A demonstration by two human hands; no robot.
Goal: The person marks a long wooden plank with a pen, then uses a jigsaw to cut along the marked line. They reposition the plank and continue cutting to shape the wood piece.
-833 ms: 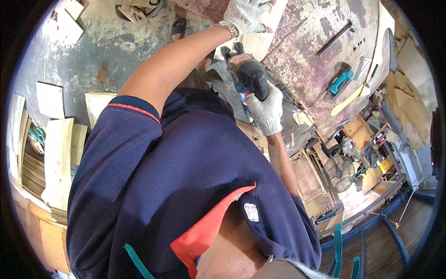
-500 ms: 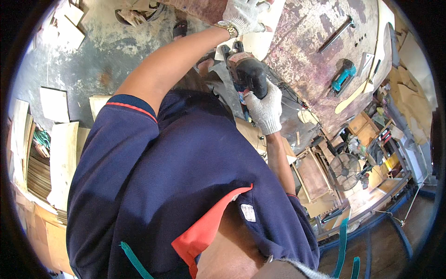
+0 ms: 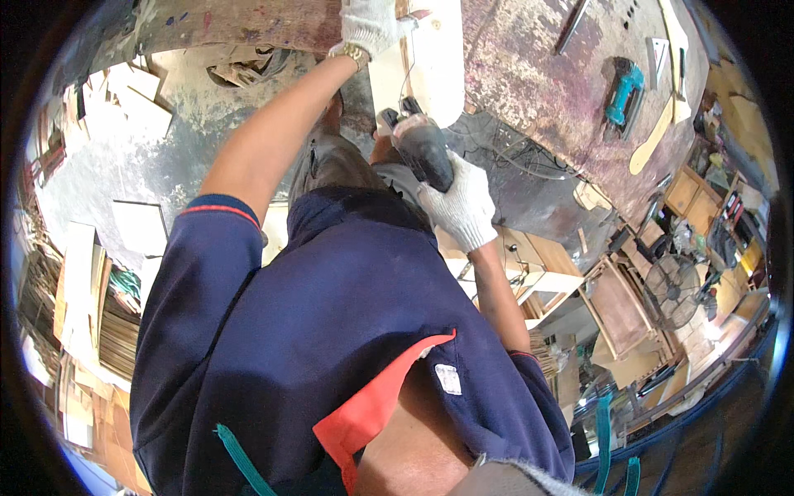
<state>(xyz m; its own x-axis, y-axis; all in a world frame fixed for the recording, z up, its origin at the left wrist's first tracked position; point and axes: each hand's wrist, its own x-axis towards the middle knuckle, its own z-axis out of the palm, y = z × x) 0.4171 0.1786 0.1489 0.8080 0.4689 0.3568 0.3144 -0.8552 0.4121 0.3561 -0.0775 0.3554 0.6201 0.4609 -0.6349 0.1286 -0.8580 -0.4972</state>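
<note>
"Now, one pale board (image 3: 438, 70)!"
"And one black power tool (image 3: 424, 155) at its near end, right hand (image 3: 461, 202) gripping it."
"Left hand (image 3: 368, 26)?"
"At the board's left edge; can't tell its grip. One teal tool (image 3: 626, 91), board's right."

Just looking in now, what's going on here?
The gloved right hand grips a dark power tool at the near end of a pale board, while the gloved left hand is at the board's left edge. I can't tell whether the tool is running. A teal tool lies on the worn table to the right.
</note>
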